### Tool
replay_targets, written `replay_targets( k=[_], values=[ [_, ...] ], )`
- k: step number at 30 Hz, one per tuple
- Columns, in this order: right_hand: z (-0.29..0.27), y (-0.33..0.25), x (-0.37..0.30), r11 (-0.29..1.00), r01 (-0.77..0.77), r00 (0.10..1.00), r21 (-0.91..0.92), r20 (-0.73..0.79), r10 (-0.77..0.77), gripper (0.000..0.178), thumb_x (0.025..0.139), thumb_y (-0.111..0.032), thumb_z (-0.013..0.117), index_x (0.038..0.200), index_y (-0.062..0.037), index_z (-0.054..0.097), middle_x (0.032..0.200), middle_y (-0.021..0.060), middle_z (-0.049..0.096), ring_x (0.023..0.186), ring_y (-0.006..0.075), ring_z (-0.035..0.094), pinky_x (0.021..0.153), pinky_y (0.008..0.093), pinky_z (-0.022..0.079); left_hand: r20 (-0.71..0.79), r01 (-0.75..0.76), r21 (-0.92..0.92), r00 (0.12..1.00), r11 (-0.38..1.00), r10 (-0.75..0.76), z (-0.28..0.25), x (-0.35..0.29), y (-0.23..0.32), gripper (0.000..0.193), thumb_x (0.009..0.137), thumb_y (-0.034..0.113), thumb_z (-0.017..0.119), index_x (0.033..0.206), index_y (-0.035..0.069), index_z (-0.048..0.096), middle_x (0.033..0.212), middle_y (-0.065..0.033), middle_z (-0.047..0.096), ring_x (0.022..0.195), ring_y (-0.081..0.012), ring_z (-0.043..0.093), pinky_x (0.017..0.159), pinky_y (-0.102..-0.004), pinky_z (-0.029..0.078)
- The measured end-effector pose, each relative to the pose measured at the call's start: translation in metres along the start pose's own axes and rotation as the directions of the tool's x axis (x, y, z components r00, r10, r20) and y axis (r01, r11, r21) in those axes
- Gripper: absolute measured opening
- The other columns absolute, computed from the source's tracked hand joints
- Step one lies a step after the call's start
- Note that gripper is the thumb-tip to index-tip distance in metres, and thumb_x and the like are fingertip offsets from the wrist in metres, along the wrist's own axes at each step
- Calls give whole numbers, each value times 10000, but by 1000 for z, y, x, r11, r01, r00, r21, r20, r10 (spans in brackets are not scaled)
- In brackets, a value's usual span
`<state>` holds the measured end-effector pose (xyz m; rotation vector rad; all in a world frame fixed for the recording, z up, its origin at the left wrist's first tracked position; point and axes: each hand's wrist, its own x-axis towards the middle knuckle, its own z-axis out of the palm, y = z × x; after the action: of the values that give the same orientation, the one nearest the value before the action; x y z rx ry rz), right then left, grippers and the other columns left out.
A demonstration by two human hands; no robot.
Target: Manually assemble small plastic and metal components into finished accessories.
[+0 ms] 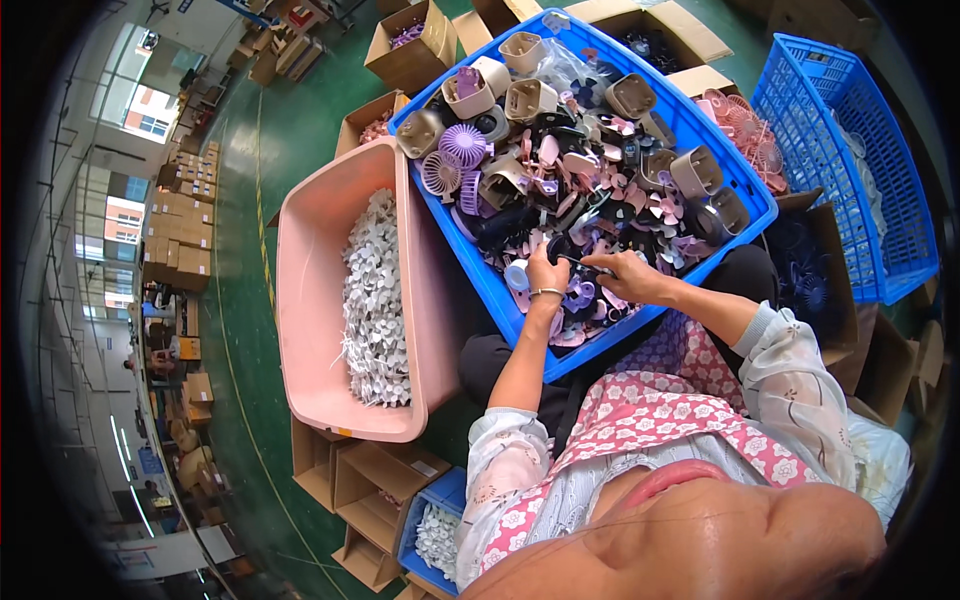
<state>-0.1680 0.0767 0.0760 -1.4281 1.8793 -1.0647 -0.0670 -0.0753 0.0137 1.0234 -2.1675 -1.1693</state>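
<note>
Held a dark part (557, 246) in left grip (545, 275), thin tool (579, 262) in right grip (632, 278), near side of the blue tray (745, 185), with plenty of mixed parts (600, 180) apparently remaining and white pieces (377, 310) already in the left pink bin (310, 260)!

green floor (300, 110) with a yellow line (259, 160), pale wall (125, 160) with bright windows (130, 75), white strip lights (121, 455)

Over a blue tray (752, 222), the left hand (546, 273) holds a dark part (557, 246), the right hand (628, 278) a rod (573, 260).
</note>
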Motion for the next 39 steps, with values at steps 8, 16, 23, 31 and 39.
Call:
replay_targets(
  k=[8, 16, 23, 31, 39],
  values=[
    [-2, -10, -2, 994, -103, 990, -26, 99, 105, 392, 759, -19, 540, 1151, -22, 534, 835, 237, 619, 694, 294, 633, 670, 353, 485, -43, -56, -11, 998, 998, 56, -2, -6, 0, 249, 621, 102, 597, 857, 30, 629, 710, -112, 633, 639, -209, 615, 635, -309, 489],
    [2, -5, -3, 997, -76, 995, -19, 67, 77, 401, 754, -28, 547, 1155, -31, 531, 836, 243, 612, 733, 328, 626, 675, 364, 482, -6, -66, -44, 998, 997, 66, 1, -4, -12, 249, 634, 69, 588, 874, 31, 642, 727, -79, 644, 660, -162, 618, 647, -282, 493],
    [1, -5, -6, 994, -103, 991, -31, 78, 105, 401, 752, -19, 551, 1153, -35, 533, 813, 244, 610, 712, 334, 623, 653, 363, 477, 27, -23, -34, 999, 999, 24, 3, -5, -7, 258, 661, 97, 587, 904, 21, 624, 791, -162, 642, 742, -284, 636, 701, -341, 493],
    [1, 4, -3, 998, -56, 998, 8, 7, 56, 392, 761, -3, 541, 1152, -21, 532, 853, 229, 618, 708, 293, 632, 650, 352, 477, 12, -61, -21, 998, 998, 61, -1, -1, 7, 249, 654, 95, 609, 893, 35, 640, 749, -105, 653, 674, -181, 627, 653, -288, 488],
    [3, -5, 2, 991, -84, 996, 103, 20, 82, 386, 723, 5, 514, 1106, 28, 552, 780, 244, 605, 682, 325, 621, 622, 370, 468, 33, -14, -62, 999, 998, 16, -4, -2, 3, 208, 631, 30, 556, 831, 15, 615, 736, -145, 633, 692, -259, 629, 668, -326, 489]
  ],
)
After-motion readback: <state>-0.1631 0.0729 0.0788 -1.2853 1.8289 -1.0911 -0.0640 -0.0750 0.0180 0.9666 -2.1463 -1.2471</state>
